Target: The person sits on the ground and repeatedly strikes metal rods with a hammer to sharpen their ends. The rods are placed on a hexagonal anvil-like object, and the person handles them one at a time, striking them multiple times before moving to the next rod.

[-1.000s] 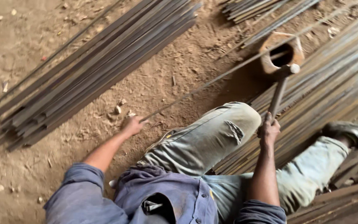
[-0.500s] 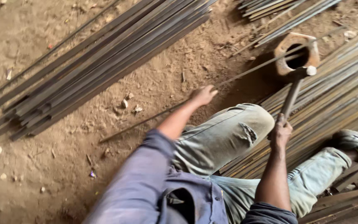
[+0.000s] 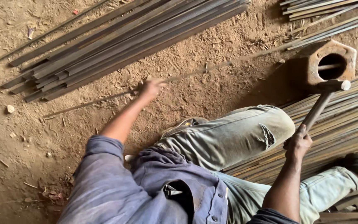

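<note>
My left hand [image 3: 151, 88] grips a long thin metal rod [image 3: 212, 68] that lies across the dirt and runs toward a rusty block with a round hole [image 3: 331, 63] at the upper right. My right hand [image 3: 298, 143] is closed on the handle of a hammer [image 3: 326, 96], whose head rests on the front edge of that block. I sit on the ground with my knee [image 3: 266, 124] raised between my two arms.
A long bundle of dark flat steel bars [image 3: 121, 41] lies diagonally across the dirt at the upper left. More rods [image 3: 344, 120] are stacked under my legs at the right, others [image 3: 324, 10] at the top right. Small stones dot the ground.
My left hand has slid along the thin rod, further from my body, and the rod looks blurred. The hammer head has stayed against the block.
</note>
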